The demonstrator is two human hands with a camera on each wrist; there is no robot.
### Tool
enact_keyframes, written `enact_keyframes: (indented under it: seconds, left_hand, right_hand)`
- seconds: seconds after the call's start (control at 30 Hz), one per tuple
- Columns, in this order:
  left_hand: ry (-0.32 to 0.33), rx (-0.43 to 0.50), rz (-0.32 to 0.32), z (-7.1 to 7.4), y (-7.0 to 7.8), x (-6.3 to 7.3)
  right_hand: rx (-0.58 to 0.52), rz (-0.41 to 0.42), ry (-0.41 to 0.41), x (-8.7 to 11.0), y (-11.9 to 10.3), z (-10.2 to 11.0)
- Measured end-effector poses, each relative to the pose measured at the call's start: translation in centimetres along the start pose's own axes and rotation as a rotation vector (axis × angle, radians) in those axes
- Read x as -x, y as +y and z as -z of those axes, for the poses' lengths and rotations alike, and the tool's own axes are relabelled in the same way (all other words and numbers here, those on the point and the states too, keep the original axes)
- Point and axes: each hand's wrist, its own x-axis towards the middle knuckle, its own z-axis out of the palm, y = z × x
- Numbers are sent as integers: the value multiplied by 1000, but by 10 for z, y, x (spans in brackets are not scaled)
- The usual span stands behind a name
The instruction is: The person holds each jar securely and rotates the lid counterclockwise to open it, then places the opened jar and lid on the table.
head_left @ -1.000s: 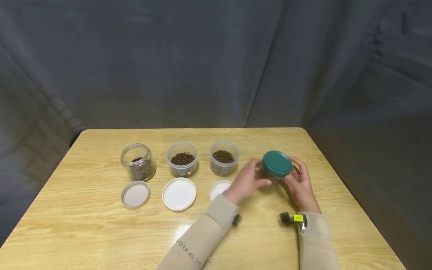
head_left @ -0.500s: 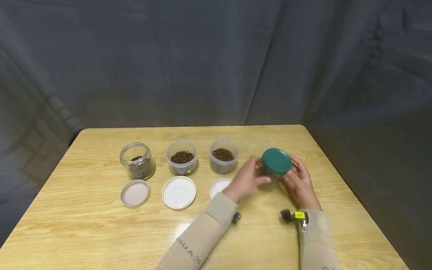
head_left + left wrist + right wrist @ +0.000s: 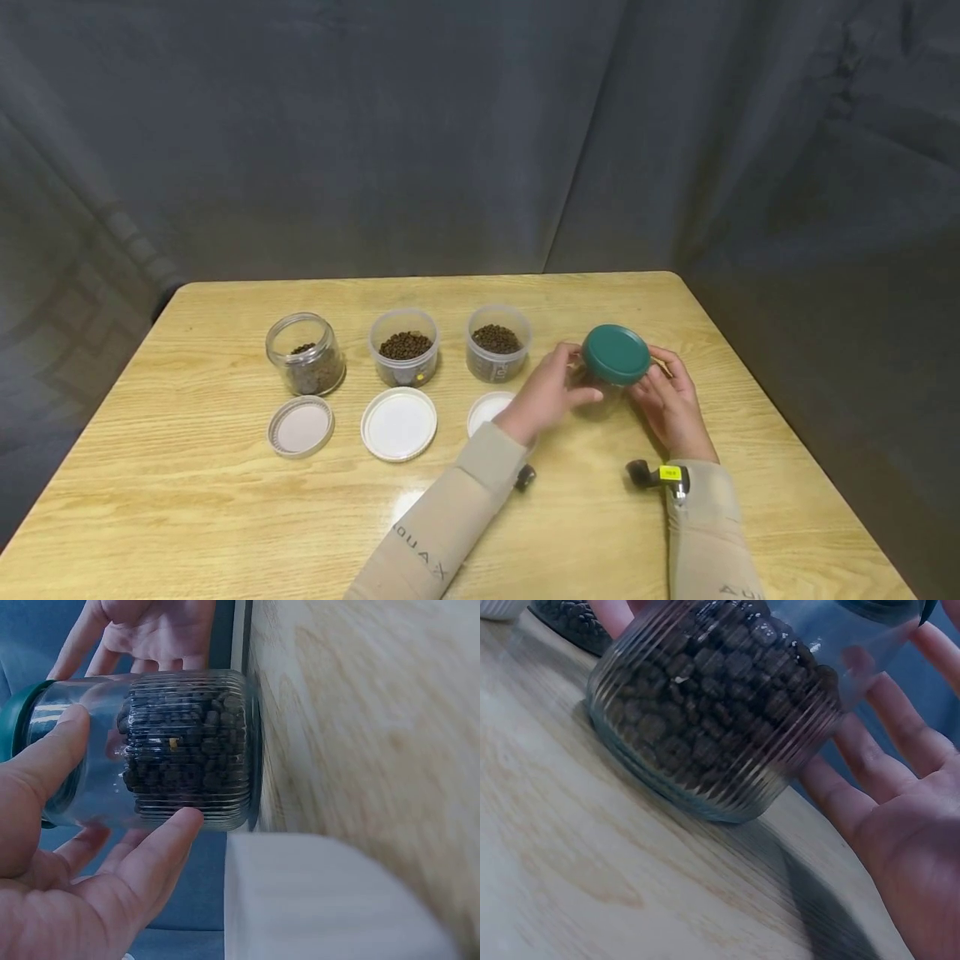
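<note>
A clear ribbed glass jar with a green lid stands between my hands at the right of the table. Dark brown pellets fill its lower part. My left hand holds the jar from the left, thumb on the glass near the lid and fingers along the side. From the right, my right hand holds it with spread fingers against the glass. The jar's base is right at the tabletop, slightly tilted in the right wrist view.
Left of my hands stand an open glass jar and two open plastic tubs, the middle one and the right one, all holding brown pellets. Three pale lids lie before them: left, middle and right, the last partly behind my left arm.
The whole head view has shifted up slightly. The green lid sits a touch farther right and appears a little more level, with more of the jar's glass showing below; both hands keep their hold.
</note>
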Motion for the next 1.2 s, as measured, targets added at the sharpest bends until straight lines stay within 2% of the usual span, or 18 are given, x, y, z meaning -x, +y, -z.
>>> enact_keyframes:
  seconds: [0.13,0.37,0.67,0.87,1.2]
  left_hand:
    - [-2,9,5,1,0,-1]
    - [7,13,3,1,0,-1]
    - [5,25,-2,2,-1,-1]
    - [-2,31,0,2,-1,0]
    - [-15,41,6,2,-1,0]
  right_hand:
    - [32,11,-18,-2,0,0]
    - [126,-40,-14,-2,1,0]
    - [119,-71,5,-1,-2,-1]
    - [106,-49,12,-2,-2,-1]
    - [88,-16,-25,0,0,-1]
